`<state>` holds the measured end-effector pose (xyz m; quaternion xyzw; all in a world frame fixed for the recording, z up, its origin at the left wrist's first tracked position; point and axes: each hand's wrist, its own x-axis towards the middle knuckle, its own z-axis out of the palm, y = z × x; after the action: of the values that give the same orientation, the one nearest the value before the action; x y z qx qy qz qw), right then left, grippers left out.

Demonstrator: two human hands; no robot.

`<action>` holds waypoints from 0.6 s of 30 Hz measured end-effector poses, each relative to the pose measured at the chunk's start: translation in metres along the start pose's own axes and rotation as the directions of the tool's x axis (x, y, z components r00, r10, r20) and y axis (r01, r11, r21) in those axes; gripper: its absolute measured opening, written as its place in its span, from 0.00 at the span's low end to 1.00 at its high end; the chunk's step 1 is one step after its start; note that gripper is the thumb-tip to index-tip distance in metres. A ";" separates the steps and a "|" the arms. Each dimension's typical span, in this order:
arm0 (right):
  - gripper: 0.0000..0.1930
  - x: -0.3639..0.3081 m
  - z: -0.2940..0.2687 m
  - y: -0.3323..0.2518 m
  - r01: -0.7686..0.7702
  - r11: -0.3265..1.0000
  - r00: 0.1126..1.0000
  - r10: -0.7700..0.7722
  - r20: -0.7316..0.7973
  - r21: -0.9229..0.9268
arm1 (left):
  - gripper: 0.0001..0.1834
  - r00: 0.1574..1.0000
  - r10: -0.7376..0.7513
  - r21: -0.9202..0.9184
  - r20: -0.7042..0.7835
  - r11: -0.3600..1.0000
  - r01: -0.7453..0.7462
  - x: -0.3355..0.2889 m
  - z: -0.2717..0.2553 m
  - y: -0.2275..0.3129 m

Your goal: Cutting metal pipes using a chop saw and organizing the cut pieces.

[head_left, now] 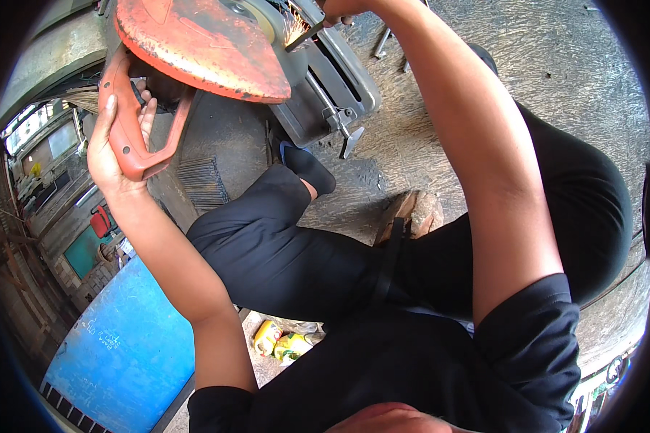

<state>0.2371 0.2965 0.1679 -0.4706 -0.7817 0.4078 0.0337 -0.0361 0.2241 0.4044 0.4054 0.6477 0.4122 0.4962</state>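
Observation:
My left hand [115, 141] is wrapped round the orange handle [128, 133] of a chop saw. The saw's worn orange blade guard [209, 54] fills the upper left and covers most of the disc. At the top edge my right hand [345, 9], partly cut off by the frame, grips a dark metal bar [307, 36]. The bar's end reaches the side of the grey cutting disc [290, 68], and orange sparks [294, 27] spray there. Beneath lies the saw's dark base with its vise [339, 86] and a crank handle [350, 142].
A stack of dark rods [202, 179] lies on the floor left of my foot [307, 167]. Metal pieces [383, 43] rest right of the saw. I sit on a low wooden seat [419, 213]. A blue panel [126, 343] and yellow packets [282, 343] are at lower left.

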 end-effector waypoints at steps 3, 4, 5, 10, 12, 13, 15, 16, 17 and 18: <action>0.10 0.002 0.003 0.003 0.045 0.998 0.996 -0.049 -0.074 -0.052 | 0.26 1.000 0.002 0.014 -0.004 1.000 -0.002 -0.001 0.003 0.002; 0.10 0.000 0.003 0.003 0.041 0.998 0.996 -0.045 -0.071 -0.052 | 0.26 1.000 -0.002 0.011 -0.001 1.000 0.002 0.001 0.002 -0.001; 0.11 -0.002 0.003 0.005 0.001 1.000 0.999 -0.002 -0.036 -0.010 | 0.26 1.000 -0.007 0.013 0.006 1.000 0.007 0.003 0.002 -0.004; 0.13 -0.002 0.000 -0.001 0.000 1.000 0.997 0.001 -0.083 0.009 | 0.26 1.000 0.012 0.013 -0.001 1.000 -0.012 -0.002 -0.001 0.003; 0.14 -0.001 0.003 0.005 0.009 0.999 0.992 -0.002 -0.124 0.052 | 0.26 1.000 0.001 0.004 -0.016 1.000 -0.001 0.000 0.003 0.002; 0.14 0.000 0.004 0.006 0.009 0.999 0.992 -0.002 -0.123 0.053 | 0.26 1.000 -0.001 0.004 -0.017 1.000 0.001 0.000 0.002 0.001; 0.14 0.001 0.006 0.008 0.021 0.999 0.992 -0.018 -0.123 0.025 | 0.27 1.000 -0.003 0.004 0.000 1.000 0.003 0.001 0.001 0.001; 0.14 0.001 0.006 0.009 0.020 0.999 0.992 -0.017 -0.122 0.025 | 0.27 1.000 -0.004 0.003 0.000 1.000 0.004 0.001 0.000 0.001; 0.14 0.001 0.006 0.009 0.032 0.999 0.993 -0.029 -0.114 0.027 | 0.27 1.000 0.005 0.006 -0.006 1.000 -0.005 0.001 0.001 0.000; 0.15 0.001 0.007 0.010 0.044 0.999 0.993 -0.040 -0.107 0.029 | 0.28 1.000 0.015 0.009 -0.012 1.000 -0.014 0.002 0.001 0.000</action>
<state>0.2407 0.2959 0.1560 -0.4745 -0.7821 0.3936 0.0912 -0.0356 0.2256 0.4035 0.4098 0.6496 0.4152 0.4875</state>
